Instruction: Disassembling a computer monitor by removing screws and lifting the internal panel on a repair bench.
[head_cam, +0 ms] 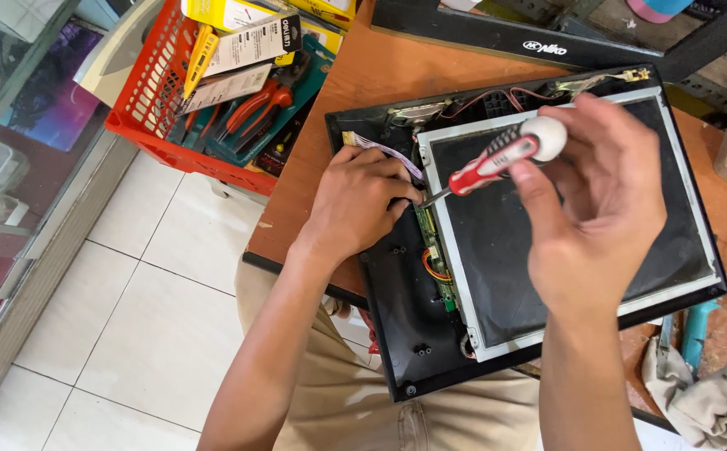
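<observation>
An opened flat monitor (397, 334) lies face down on a wooden table (363, 75), its black rear shell holding a metal-framed panel (564, 242) and a narrow green circuit board (435, 259) along the panel's left edge. My right hand (593, 209) grips a red and white screwdriver (497, 159) by its handle, the tip pointing down-left onto the top of the circuit board. My left hand (359, 200) rests fisted on the shell's left side beside the screwdriver tip, near a flat ribbon cable (384, 150).
A red plastic basket (150, 100) of packaged tools, pliers among them, hangs over the table's far left corner. A grey rag (706, 401) and a teal-handled tool (698, 330) lie at the right. White floor tiles (146, 276) and a glass cabinet (12, 167) sit left.
</observation>
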